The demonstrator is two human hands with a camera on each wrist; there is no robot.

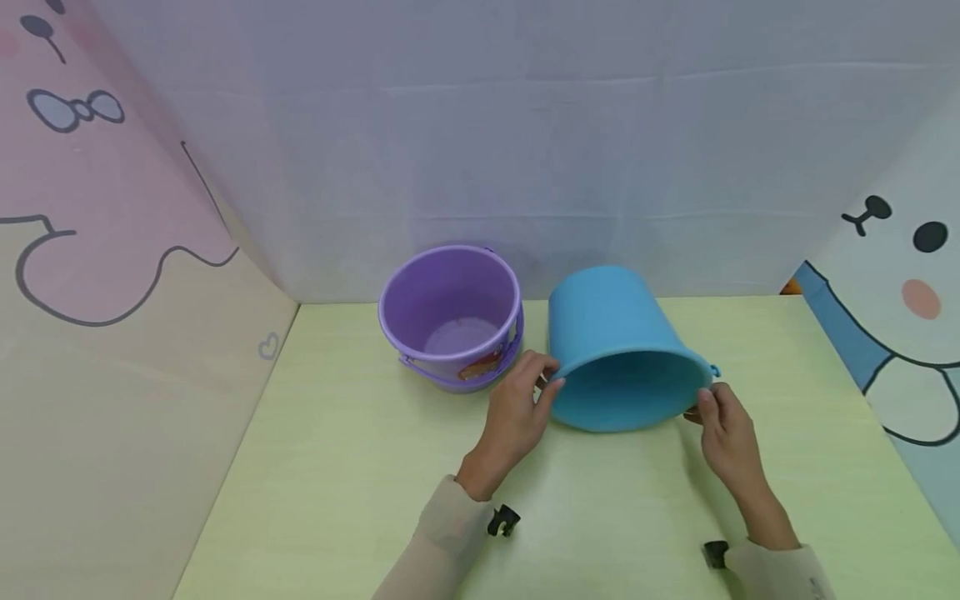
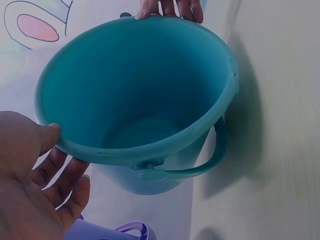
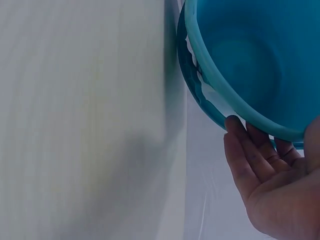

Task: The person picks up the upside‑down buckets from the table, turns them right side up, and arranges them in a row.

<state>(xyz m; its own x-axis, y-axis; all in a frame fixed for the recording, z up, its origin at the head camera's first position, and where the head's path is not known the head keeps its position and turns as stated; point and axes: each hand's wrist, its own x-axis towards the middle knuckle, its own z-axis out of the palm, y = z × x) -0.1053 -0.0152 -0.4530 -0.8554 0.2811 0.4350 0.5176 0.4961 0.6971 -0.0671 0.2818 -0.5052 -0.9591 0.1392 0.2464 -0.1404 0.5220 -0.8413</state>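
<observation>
A blue bucket (image 1: pixel 611 312) is tipped toward me, its mouth facing the near side of the table. At the left of its rim, my left hand (image 1: pixel 517 412) pinches the edge between thumb and fingers. My right hand (image 1: pixel 729 437) grips the opposite side of the rim, with fingers under the outside, as the right wrist view shows. The bucket's inside looks bare, and its handle (image 2: pixel 197 170) hangs down beside the outer wall in the left wrist view. To the left, a purple bucket (image 1: pixel 450 292) stands upright with its handle lowered and a picture label on its front.
The pale green tabletop (image 1: pixel 337 475) ends at a white sheet (image 1: pixel 525 150) behind the buckets. A panel with pink cartoon art (image 1: pixel 112 183) rises on the left, another with a white cartoon face (image 1: pixel 892 292) on the right.
</observation>
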